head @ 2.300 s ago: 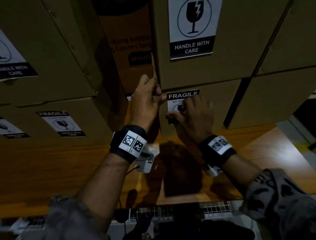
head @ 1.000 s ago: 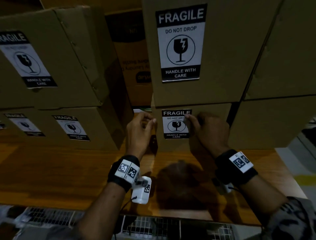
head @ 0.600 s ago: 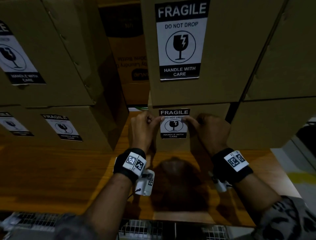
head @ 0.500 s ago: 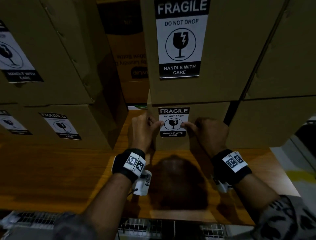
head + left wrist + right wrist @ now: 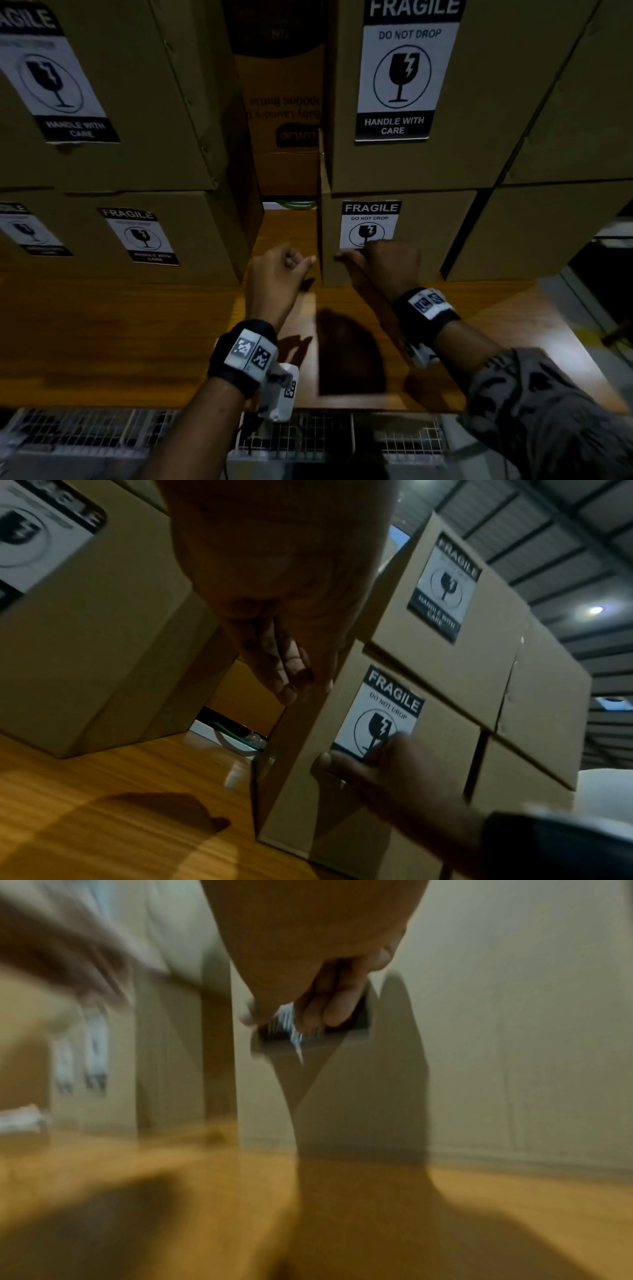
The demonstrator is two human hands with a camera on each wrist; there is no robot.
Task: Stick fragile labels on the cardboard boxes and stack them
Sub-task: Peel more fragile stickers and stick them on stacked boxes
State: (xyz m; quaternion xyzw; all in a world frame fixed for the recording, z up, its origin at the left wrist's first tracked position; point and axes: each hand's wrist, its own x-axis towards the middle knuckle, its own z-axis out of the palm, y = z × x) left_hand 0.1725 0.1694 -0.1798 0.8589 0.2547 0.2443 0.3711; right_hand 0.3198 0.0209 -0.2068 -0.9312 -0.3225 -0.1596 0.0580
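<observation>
A small fragile label (image 5: 370, 219) sticks on the front of the lower cardboard box (image 5: 431, 240) in the middle stack. My right hand (image 5: 383, 263) covers the label's bottom part, fingers curled against it and thumb stretched left along its lower edge. The left wrist view shows that thumb (image 5: 329, 758) under the label (image 5: 383, 710). My left hand (image 5: 284, 267) hangs loosely curled beside the box's left corner and holds nothing; its fingertips (image 5: 291, 685) sit close to the corner edge. The right wrist view is blurred, showing the right hand (image 5: 325, 1001) on the box.
A larger labelled box (image 5: 407, 68) sits on top of the lower one. Labelled stacks (image 5: 137, 236) stand left and plain boxes (image 5: 548, 233) right. A printed carton (image 5: 284, 120) shows in the gap. All rest on a wooden table (image 5: 137, 342), with wire mesh (image 5: 308, 442) below its front edge.
Both hands slid down the label from its upper corners. The left hand has come off it and moved left of the box corner; the right hand now covers the label's bottom.
</observation>
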